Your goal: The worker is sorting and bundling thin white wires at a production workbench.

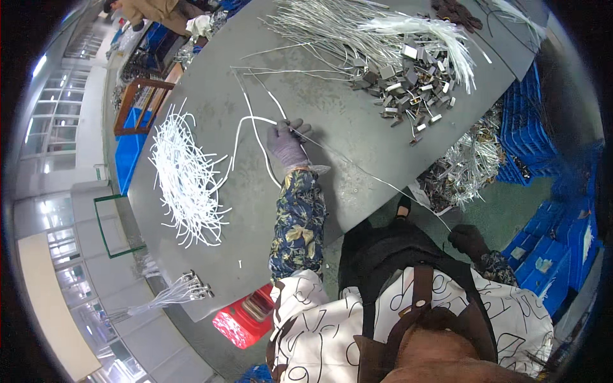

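My left hand [287, 144], in a grey glove, is over the middle of the grey table [357, 159]. Its fingers are closed on a white sleeve [246, 124] and a thin wire. That wire [377, 179] runs taut past the table edge toward my right. At its far end my right hand [469, 241], in a dark glove, is closed round the wire beside my lap. More wire [237, 80] and white tubing extend away from the left hand across the table. Left of that hand lies a loose heap of short white sleeves [185, 179].
Silvery wires [325, 29] and small grey-and-white block parts [408, 86] are piled at the far right. Blue crates [527, 121] stand off the right edge. Wires with metal ends [185, 290] overhang the near left corner by a red container [242, 319]. Another person [150, 13] works far left.
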The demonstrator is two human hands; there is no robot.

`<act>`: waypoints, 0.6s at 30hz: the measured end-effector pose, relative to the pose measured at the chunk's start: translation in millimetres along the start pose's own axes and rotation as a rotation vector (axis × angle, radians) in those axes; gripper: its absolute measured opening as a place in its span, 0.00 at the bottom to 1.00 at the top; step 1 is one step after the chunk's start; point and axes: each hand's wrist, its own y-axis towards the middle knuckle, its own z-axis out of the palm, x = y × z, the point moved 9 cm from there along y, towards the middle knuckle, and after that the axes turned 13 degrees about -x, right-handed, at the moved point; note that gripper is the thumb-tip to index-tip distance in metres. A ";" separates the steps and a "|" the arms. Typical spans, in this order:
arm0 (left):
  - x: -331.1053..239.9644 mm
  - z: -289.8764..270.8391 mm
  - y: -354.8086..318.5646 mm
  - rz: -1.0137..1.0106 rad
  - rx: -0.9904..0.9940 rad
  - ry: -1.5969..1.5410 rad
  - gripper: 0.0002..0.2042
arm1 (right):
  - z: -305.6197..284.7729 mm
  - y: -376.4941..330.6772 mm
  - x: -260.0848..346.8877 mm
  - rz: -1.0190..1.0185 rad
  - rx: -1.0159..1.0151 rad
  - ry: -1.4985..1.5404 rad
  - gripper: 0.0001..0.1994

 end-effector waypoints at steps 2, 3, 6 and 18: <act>-4.5 -6.2 -3.3 0.022 0.001 0.002 0.09 | -0.3 3.2 -20.9 0.023 0.074 -0.043 0.08; -3.6 -11.5 -1.5 0.019 -0.006 0.003 0.09 | 2.3 0.9 1.7 -0.334 0.082 -0.205 0.08; -8.0 -8.4 1.6 -0.012 0.079 -0.105 0.08 | 7.5 -8.0 14.7 -0.805 0.075 -0.434 0.09; -12.8 -16.3 0.4 -0.032 0.052 0.118 0.10 | 11.8 -13.3 43.7 -0.950 0.101 -0.591 0.12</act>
